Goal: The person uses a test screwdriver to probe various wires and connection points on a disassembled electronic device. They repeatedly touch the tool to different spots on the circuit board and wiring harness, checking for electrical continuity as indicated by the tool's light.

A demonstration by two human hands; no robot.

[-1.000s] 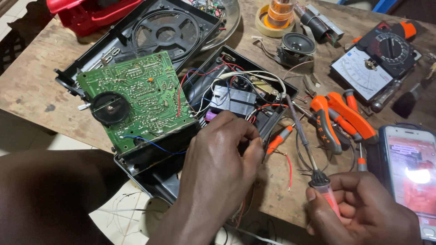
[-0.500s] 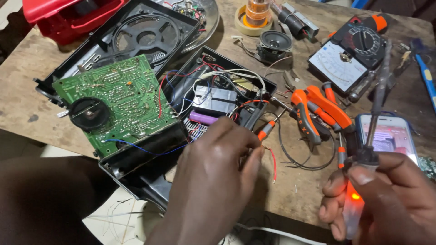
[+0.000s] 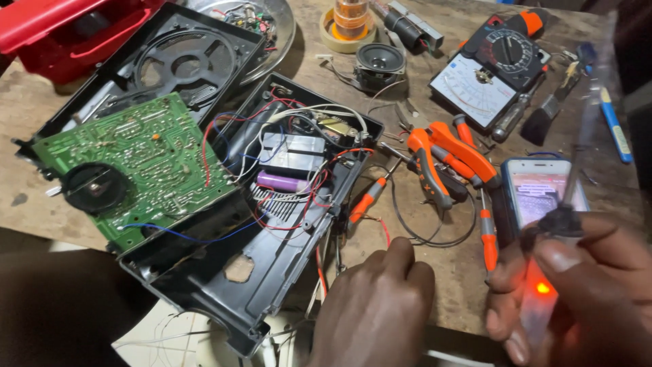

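My left hand (image 3: pixel 373 309) rests at the near table edge with its fingers curled, just off the open black radio case (image 3: pixel 272 278); nothing shows in it. Loose red and white wires run past its knuckles. My right hand (image 3: pixel 587 292) grips a slim tool with a pale handle (image 3: pixel 543 299) in which an orange light glows; its blurred shaft points up and away. Beside the case lies a green circuit board (image 3: pixel 136 170), joined to it by wires. A purple cell (image 3: pixel 282 182) sits inside.
On the wooden table lie orange-handled pliers (image 3: pixel 441 156), two small orange screwdrivers (image 3: pixel 367 200), a lit phone (image 3: pixel 543 190), an analog multimeter (image 3: pixel 489 68), a small speaker (image 3: pixel 380 64), a tape roll (image 3: pixel 350 20), a brush (image 3: pixel 550 109), and a red box (image 3: pixel 61 34).
My left hand has drawn back from the case's wires to the table edge. My right hand has raised the tool upright, and its orange light has come on.
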